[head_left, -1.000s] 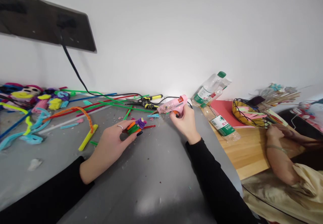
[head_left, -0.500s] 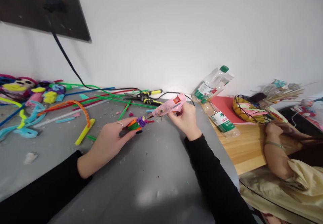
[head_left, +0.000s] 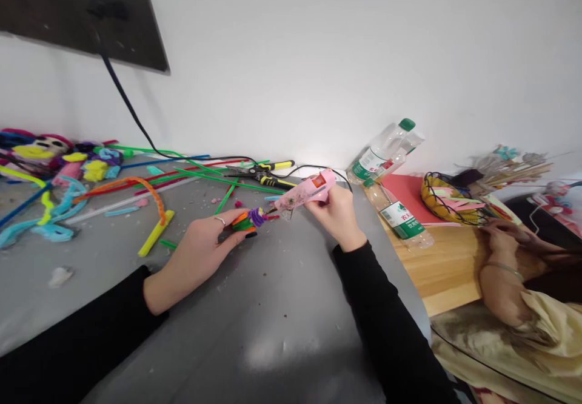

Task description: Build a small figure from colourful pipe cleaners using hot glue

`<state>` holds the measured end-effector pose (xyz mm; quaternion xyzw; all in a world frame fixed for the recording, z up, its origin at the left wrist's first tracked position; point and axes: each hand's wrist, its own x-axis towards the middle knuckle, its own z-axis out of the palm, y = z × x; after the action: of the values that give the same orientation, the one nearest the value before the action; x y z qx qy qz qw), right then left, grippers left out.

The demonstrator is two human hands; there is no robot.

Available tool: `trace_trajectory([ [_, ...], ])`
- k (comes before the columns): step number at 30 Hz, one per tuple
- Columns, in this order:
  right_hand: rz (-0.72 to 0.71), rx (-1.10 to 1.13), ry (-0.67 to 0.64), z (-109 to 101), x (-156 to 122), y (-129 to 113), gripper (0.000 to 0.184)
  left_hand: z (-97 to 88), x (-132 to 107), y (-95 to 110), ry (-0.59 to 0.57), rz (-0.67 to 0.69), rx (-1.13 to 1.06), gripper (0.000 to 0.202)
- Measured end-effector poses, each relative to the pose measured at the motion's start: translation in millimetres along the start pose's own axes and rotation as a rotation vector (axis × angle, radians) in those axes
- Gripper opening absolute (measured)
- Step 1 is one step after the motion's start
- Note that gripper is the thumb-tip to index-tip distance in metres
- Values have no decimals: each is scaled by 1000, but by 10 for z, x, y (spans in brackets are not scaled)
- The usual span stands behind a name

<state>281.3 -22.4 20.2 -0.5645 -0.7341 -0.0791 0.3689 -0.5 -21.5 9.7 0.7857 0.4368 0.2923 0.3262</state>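
Observation:
My left hand [head_left: 200, 252] pinches a small coiled pipe-cleaner piece [head_left: 248, 219] in orange, green and purple, just above the grey table [head_left: 254, 319]. A ring shows on one finger. My right hand [head_left: 334, 213] grips a pink hot glue gun [head_left: 305, 194], whose nozzle points left and touches the purple end of the piece. The gun's black cord [head_left: 291, 168] runs back along the wall.
Loose pipe cleaners [head_left: 136, 188] and finished figures [head_left: 50, 152] lie at the left. Yellow-handled pliers [head_left: 264, 176] rest behind the gun. Plastic bottles [head_left: 391, 149] lean at the right. Another person's hands [head_left: 504, 240] work at a wooden table [head_left: 441, 270] beside a basket [head_left: 448, 201].
The glue gun has come left and down until its nozzle meets the coiled piece. My left hand has shifted slightly, still holding the piece.

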Motion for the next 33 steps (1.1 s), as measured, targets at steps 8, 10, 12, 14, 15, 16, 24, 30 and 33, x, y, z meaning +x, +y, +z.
trace_trajectory([
  [8,-118,-3,52,12,-11,33,12,-12,-9,12,-4,39,40,38],
  [10,-110,0,33,0,-18,36,10,-11,-7,10,-6,34,44,39],
  [12,-101,9,11,-14,-25,43,10,-9,-7,3,-3,28,46,40],
  [14,-90,17,-5,-24,-31,53,12,-6,-9,-5,3,26,48,41],
  [15,-86,20,-11,-25,-33,60,13,-4,-10,-9,3,26,50,41],
  [16,-83,23,-15,-26,-35,68,14,-3,-11,-13,2,27,52,40],
  [24,-85,19,-43,-24,-37,84,21,-3,-4,-17,3,44,57,38],
  [30,-71,15,-60,-40,-34,39,23,-5,-4,-7,-1,51,53,38],
  [33,-63,15,-71,-43,-34,38,21,-10,-6,13,-5,54,47,37],
])
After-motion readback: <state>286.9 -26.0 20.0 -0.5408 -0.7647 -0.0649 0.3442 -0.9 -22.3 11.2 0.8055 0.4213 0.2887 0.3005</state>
